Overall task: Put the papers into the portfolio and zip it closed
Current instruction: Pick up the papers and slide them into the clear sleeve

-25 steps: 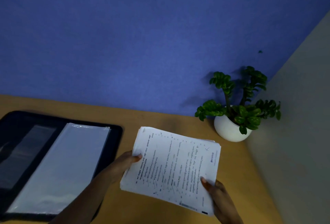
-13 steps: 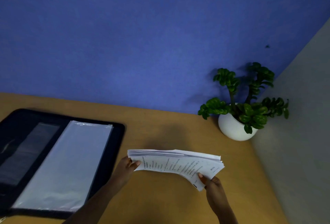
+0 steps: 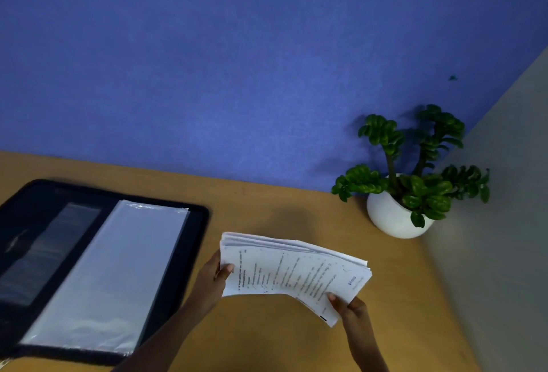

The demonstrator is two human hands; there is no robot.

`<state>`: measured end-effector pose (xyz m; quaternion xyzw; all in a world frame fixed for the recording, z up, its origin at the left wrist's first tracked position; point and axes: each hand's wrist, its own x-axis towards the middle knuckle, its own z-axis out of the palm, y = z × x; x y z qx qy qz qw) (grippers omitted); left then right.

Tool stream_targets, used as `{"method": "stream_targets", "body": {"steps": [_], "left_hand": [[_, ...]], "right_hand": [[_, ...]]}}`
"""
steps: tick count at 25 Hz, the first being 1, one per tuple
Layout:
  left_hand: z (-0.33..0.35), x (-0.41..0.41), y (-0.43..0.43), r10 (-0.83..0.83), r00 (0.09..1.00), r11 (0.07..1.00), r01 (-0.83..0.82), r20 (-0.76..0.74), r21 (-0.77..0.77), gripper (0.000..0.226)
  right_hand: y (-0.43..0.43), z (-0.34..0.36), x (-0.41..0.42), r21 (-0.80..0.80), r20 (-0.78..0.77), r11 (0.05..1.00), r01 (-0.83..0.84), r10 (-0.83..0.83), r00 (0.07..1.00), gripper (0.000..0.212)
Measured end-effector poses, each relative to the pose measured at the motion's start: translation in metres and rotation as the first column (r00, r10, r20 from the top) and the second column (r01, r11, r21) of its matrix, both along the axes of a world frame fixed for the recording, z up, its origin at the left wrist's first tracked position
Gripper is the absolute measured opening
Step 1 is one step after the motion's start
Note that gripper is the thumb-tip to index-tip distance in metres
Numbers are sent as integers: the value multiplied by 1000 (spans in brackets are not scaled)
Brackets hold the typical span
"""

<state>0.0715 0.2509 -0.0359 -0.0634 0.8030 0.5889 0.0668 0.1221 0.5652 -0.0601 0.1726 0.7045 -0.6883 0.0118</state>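
Portfolio (image 3: pixel 98 268), black and zipped open, lies flat on the tabletop (image 3: pixel 267 211) well left of the left grip, a clear sleeve showing inside. Left hand (image 3: pixel 212 278) pinches the papers (image 3: pixel 293 271) at their left edge, thumb on top; right hand (image 3: pixel 351 309) pinches the near right corner. Between the two grips the stack sags and fans, held above the tabletop. It looks light, floppy and prone to sliding apart, so holding both short edges seems wise.
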Motion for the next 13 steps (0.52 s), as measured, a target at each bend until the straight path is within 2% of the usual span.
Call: {"method": "stream_targets", "body": {"steps": [5, 9, 13], "left_hand": [[10, -30, -1, 93, 986, 985, -70, 138, -160, 23], [2, -38, -13, 155, 946, 961, -76, 286, -267, 16], [-2, -38, -27, 202, 921, 945, -94, 332, -314, 8]], "right_hand": [[-4, 12, -12, 50, 113, 998, -33, 27, 993, 19], [-18, 16, -13, -31, 163, 996, -82, 86, 983, 19], [-33, 13, -17, -48, 242, 997, -67, 77, 967, 17]]}}
